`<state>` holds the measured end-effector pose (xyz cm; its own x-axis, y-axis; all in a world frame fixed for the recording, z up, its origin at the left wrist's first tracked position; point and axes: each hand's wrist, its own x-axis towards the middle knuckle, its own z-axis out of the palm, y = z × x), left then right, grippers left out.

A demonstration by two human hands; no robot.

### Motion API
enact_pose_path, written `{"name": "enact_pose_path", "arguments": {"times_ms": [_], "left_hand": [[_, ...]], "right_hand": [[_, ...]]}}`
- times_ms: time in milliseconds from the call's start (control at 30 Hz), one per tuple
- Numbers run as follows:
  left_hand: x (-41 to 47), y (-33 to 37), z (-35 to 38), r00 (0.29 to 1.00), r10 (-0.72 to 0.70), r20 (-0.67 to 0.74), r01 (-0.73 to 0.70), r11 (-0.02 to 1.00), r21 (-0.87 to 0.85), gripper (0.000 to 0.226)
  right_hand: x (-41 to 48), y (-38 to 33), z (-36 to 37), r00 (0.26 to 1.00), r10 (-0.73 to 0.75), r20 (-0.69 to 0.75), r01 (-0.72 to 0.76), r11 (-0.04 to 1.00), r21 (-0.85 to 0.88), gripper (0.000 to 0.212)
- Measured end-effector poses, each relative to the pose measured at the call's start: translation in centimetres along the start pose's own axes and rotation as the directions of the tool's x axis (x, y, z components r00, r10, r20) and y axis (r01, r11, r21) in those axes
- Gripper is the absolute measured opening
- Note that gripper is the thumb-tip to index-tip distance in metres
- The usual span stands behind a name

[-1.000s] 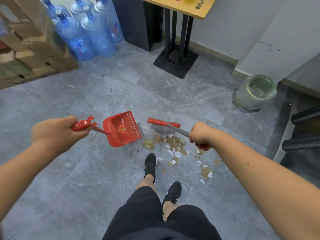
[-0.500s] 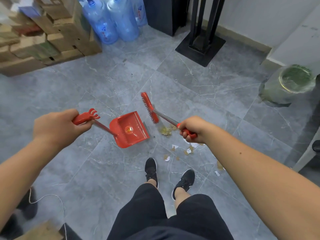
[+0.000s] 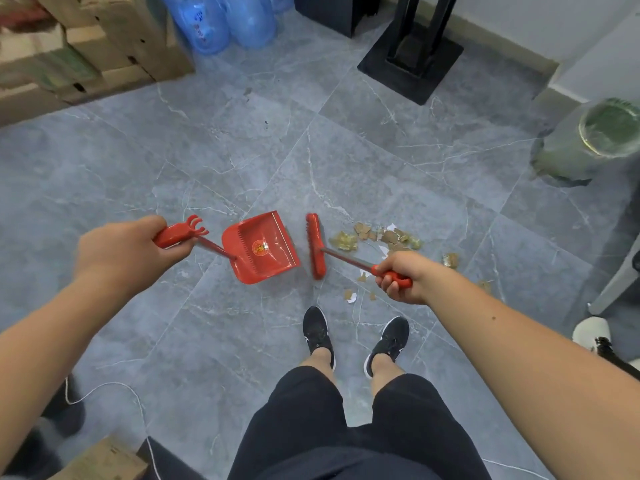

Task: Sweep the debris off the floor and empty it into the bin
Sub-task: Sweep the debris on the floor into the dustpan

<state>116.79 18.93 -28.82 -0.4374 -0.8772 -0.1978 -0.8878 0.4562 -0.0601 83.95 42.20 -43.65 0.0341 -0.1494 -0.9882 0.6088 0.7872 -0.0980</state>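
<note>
Debris [image 3: 377,235]: ragged scraps, some tan like cardboard, some white like paper, lying flat on the floor; thickest clump just right of the brush head and beyond its shaft, a few loose bits nearer the shoes.
Floor [image 3: 207,150]: large grey glossy tiles, veined white like marble.
Brush [image 3: 316,245]: long narrow red plastic head, bristles blurred, on a thin metal shaft with a red handle end; touching the floor or just above it, cannot tell.
Right grip [image 3: 405,277]: fingers curled tight round the red handle end of the brush, knuckles up.
Dustpan [image 3: 259,245]: red plastic, shovel-shaped, raised side walls and a flat lip on the far edge, a ribbed row of teeth inside near the stem, a round yellow emblem in the middle; just left of the brush head, a narrow gap between them.
Left grip [image 3: 121,252]: closed round the red dustpan handle, curved comb-like prongs jutting out past the fingers.
Bin [image 3: 561,150]: round, lined with a thin crinkled greenish translucent bag; far right, well apart from the scraps.
Shoes [image 3: 315,330]: black, mesh-textured, white soles, just below the scraps.
Background: blue translucent water bottles [image 3: 214,22], rough wooden pallets [image 3: 86,46], a black square metal stand base [image 3: 412,60].
</note>
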Motion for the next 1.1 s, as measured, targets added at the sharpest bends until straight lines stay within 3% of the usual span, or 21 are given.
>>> {"name": "enact_pose_path", "arguments": {"times_ms": [333,667,1100], "left_hand": [[0.6,-1.5,1.1,0.998,0.049,0.03,-0.048,0.998,-0.031,0.058],[-0.5,3.5,1.6,0.987,0.156,0.025,-0.156,0.988,-0.009,0.057],[-5.1,10.3,3.7,0.966,0.259,-0.025,-0.259,0.966,0.018,0.062]], "right_hand": [[-0.9,0.7,-4.0,0.993,0.042,-0.113,-0.02,0.982,0.188,0.014],[-3.3,4.5,-11.8,0.989,0.033,-0.145,0.008,0.962,0.274,0.013],[-4.0,9.7,-15.5,0.987,-0.073,-0.141,0.073,0.997,-0.002,0.014]]}}
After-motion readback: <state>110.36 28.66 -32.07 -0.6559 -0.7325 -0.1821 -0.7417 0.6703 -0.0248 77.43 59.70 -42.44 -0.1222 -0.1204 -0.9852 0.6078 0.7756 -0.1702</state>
